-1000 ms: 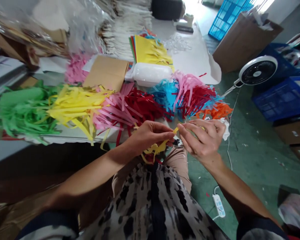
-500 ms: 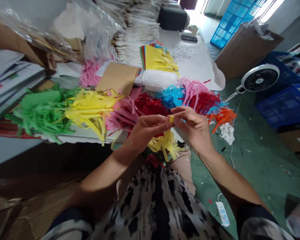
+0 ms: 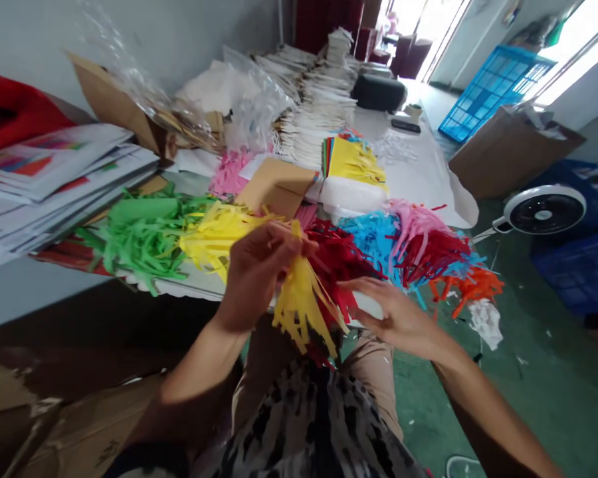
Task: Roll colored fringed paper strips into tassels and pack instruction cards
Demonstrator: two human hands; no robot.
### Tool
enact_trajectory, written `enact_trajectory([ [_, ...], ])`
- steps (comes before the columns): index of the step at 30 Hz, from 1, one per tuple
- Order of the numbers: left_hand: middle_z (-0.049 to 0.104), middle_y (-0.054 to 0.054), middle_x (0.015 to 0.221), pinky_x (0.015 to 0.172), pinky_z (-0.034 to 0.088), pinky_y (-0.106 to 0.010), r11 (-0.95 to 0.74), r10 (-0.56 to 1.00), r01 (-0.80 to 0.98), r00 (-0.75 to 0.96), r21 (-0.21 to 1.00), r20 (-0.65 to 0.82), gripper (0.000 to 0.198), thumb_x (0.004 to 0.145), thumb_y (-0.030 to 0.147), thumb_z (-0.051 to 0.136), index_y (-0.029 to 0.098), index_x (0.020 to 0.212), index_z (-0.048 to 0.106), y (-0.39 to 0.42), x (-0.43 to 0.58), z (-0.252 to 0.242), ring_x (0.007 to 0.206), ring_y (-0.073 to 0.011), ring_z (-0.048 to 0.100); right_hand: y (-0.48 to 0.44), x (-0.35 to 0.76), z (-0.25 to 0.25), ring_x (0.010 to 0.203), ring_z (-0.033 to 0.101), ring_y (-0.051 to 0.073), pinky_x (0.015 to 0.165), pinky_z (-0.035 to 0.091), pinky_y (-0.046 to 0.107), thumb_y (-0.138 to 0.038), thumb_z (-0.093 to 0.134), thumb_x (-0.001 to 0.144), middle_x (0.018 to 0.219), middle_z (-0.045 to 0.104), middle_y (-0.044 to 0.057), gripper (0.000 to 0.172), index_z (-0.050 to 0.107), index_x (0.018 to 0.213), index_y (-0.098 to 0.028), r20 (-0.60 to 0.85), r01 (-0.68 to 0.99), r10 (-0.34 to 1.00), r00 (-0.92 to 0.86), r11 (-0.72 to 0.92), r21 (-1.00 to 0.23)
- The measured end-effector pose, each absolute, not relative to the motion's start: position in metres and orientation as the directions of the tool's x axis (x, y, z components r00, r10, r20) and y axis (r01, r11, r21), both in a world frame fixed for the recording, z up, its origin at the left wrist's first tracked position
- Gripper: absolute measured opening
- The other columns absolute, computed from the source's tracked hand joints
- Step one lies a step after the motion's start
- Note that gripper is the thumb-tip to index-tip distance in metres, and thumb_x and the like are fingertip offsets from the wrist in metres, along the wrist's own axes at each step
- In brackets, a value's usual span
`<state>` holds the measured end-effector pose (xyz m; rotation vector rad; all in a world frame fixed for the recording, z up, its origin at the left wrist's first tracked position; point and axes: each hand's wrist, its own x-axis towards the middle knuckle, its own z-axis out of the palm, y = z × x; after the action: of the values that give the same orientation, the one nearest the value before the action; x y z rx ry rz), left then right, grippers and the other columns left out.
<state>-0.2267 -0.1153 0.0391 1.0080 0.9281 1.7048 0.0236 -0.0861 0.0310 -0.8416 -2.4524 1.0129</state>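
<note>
A bunch of yellow paper strips hangs from the left hand in the lower middle of the frame; the hand is closed around its upper end, which the fingers mostly hide, and the loose ends fan downward to the right of the wrist. The right hand is open, its fingers stretched out flat toward the bunch; its fingertips come just beside the strips, though whether they touch cannot be told.

The strips look thin and light, so a slack grip could let them slide out and drop onto the beige trousers; a hard tug from the right hand could crease or tear them. Red paper strips lie just behind the bunch, so a careless swing might snag the two together; the overlap hides how far apart they are.

Beyond the hands, a white-covered table runs toward the top of the frame; a green paper fringe lies at left of centre, with a yellow fringe next to it; a blue fringe, a pink fringe and an orange fringe spread to the right. A desk fan stands on the green floor at right.
</note>
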Motion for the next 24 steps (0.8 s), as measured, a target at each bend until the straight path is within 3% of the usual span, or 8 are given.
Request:
enact_trajectory([
  [4, 0.071, -0.004, 0.089, 0.073, 0.052, -0.023, -0.235, 0.970, -0.132, -0.101, 0.963, 0.223, 0.017, 0.090, 0.032, 0.082, 0.018, 0.084, 0.075, -0.131, -0.216, 0.023, 0.083, -0.0141, 0.067, -0.078, -0.002, 0.053, 0.112, 0.072, 0.020, 0.097, 0.057, 0.036, -0.032, 0.067, 0.101, 0.122, 0.077, 0.005, 0.027, 0.071, 0.127, -0.028, 0.272, 0.362, 0.789, -0.551, 0.520, -0.774],
  [8, 0.066, -0.003, 0.088, 0.070, 0.049, -0.022, -0.203, 0.979, -0.110, -0.060, 0.973, 0.197, 0.018, 0.093, 0.031, 0.079, 0.017, 0.083, 0.073, -0.136, -0.210, 0.012, 0.081, -0.0125, 0.062, -0.078, -0.038, 0.052, 0.081, 0.071, 0.014, 0.076, 0.055, 0.028, -0.028, 0.072, 0.098, 0.089, 0.077, -0.001, 0.005, 0.076, 0.096, -0.026, 0.360, 0.296, 0.804, -0.473, 0.530, -0.795],
  [10, 0.064, -0.002, 0.086, 0.069, 0.048, -0.022, -0.170, 0.984, -0.151, -0.074, 0.974, 0.160, 0.019, 0.094, 0.032, 0.078, 0.017, 0.084, 0.072, -0.136, -0.212, 0.006, 0.078, -0.0119, 0.060, -0.076, -0.050, 0.045, 0.072, 0.067, 0.013, 0.072, 0.052, 0.029, -0.026, 0.071, 0.098, 0.078, 0.073, -0.002, 0.014, 0.073, 0.084, -0.024, 0.387, 0.309, 0.795, -0.467, 0.556, -0.771],
  [14, 0.065, -0.002, 0.088, 0.071, 0.049, -0.024, -0.115, 0.984, -0.190, -0.156, 0.975, 0.086, 0.021, 0.096, 0.036, 0.075, 0.018, 0.087, 0.070, -0.131, -0.221, -0.008, 0.080, -0.0134, 0.062, -0.046, -0.063, 0.038, 0.080, 0.070, 0.016, 0.078, 0.053, 0.031, -0.028, 0.066, 0.101, 0.084, 0.076, 0.000, 0.016, 0.074, 0.088, -0.024, 0.431, 0.336, 0.736, -0.522, 0.642, -0.689],
  [17, 0.067, -0.003, 0.089, 0.074, 0.050, -0.025, -0.137, 0.978, -0.065, -0.167, 0.989, 0.124, 0.020, 0.098, 0.033, 0.072, 0.018, 0.084, 0.071, -0.127, -0.228, -0.017, 0.082, -0.0147, 0.064, 0.012, -0.064, 0.037, 0.090, 0.074, 0.018, 0.087, 0.055, 0.032, -0.033, 0.061, 0.104, 0.094, 0.080, 0.002, 0.022, 0.077, 0.093, -0.024, 0.449, 0.448, 0.777, -0.441, 0.624, -0.640],
  [19, 0.069, -0.003, 0.089, 0.076, 0.051, -0.025, -0.176, 0.973, 0.029, -0.146, 0.984, 0.178, 0.017, 0.098, 0.028, 0.071, 0.019, 0.083, 0.072, -0.126, -0.233, -0.021, 0.083, -0.0143, 0.066, 0.060, -0.062, 0.035, 0.095, 0.074, 0.021, 0.091, 0.054, 0.034, -0.038, 0.059, 0.103, 0.100, 0.080, 0.005, 0.026, 0.078, 0.097, -0.020, 0.475, 0.663, 0.818, -0.325, 0.555, -0.502],
  [21, 0.071, -0.002, 0.090, 0.079, 0.052, -0.024, -0.219, 0.965, 0.089, -0.125, 0.972, 0.229, 0.011, 0.096, 0.021, 0.071, 0.020, 0.086, 0.072, -0.126, -0.235, -0.024, 0.085, -0.0135, 0.068, 0.103, -0.061, 0.031, 0.099, 0.073, 0.022, 0.093, 0.054, 0.035, -0.035, 0.055, 0.104, 0.111, 0.080, 0.008, 0.028, 0.078, 0.108, -0.019, 0.338, 0.860, 0.877, -0.341, 0.437, -0.266],
  [24, 0.074, -0.001, 0.091, 0.081, 0.053, -0.021, -0.237, 0.962, 0.111, -0.114, 0.965, 0.249, 0.009, 0.093, 0.014, 0.071, 0.021, 0.088, 0.073, -0.125, -0.237, -0.027, 0.087, -0.0125, 0.071, 0.142, -0.064, 0.019, 0.099, 0.074, 0.025, 0.092, 0.053, 0.037, -0.032, 0.063, 0.098, 0.113, 0.081, 0.009, 0.027, 0.079, 0.116, -0.020, 0.206, 0.910, 0.912, -0.355, 0.388, -0.149],
])
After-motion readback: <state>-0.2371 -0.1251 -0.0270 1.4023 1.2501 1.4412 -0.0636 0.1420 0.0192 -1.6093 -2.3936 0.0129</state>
